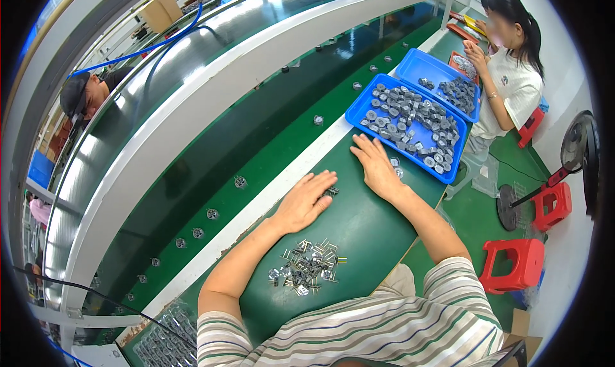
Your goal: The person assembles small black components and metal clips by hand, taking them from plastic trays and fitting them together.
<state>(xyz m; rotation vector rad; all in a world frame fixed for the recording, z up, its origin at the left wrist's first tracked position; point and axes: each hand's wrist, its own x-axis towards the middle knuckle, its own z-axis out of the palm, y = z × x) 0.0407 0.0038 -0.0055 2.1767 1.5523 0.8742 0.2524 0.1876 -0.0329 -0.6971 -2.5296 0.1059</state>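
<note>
My left hand (303, 204) lies palm down on the green tabletop (378, 239), its fingers stretched out. A few small dark parts with metal pins (331, 191) show beside its fingers. My right hand (379, 169), fingers extended, rests on the table by the near left side of a blue tray (419, 133). That tray holds many grey round parts (403, 108). A couple of round, light-faced parts (397, 168) sit between my right hand and the tray. Nearer to me is a loose pile of small pinned parts (307, 267).
A green conveyor belt (275, 142) with several spaced parts runs beyond the white table edge. A second blue tray (416, 62) adjoins the first. A co-worker (512, 85) sits at right. Red stools (512, 264) and a fan (580, 149) stand on the floor. Clear packaging (168, 338) lies lower left.
</note>
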